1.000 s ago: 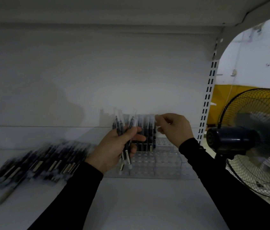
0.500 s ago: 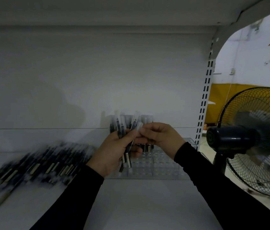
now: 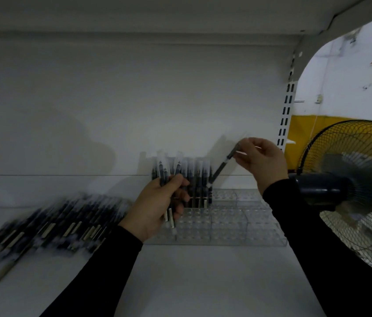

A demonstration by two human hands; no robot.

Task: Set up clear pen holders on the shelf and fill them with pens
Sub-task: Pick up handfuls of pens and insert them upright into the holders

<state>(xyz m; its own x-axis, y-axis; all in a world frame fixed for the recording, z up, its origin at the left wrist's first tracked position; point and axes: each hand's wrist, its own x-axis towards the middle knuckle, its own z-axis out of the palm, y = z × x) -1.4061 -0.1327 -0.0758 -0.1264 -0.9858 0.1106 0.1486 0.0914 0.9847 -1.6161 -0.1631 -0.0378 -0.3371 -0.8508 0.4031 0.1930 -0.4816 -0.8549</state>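
While my left hand (image 3: 157, 202) gripped a bundle of pens (image 3: 168, 179), my right hand (image 3: 262, 161) pinched one pen (image 3: 222, 165) tilted above the clear holder (image 3: 237, 225) on the shelf (image 3: 203, 282), needing its tip lowered into a free slot.

Pile of pens (image 3: 50, 227) lying on the shelf (image 3: 203, 282), lower left of the frame. Pen holder (image 3: 226, 220) in the middle, standing pens (image 3: 194, 177) in its back row. Fan (image 3: 349, 186) at right.
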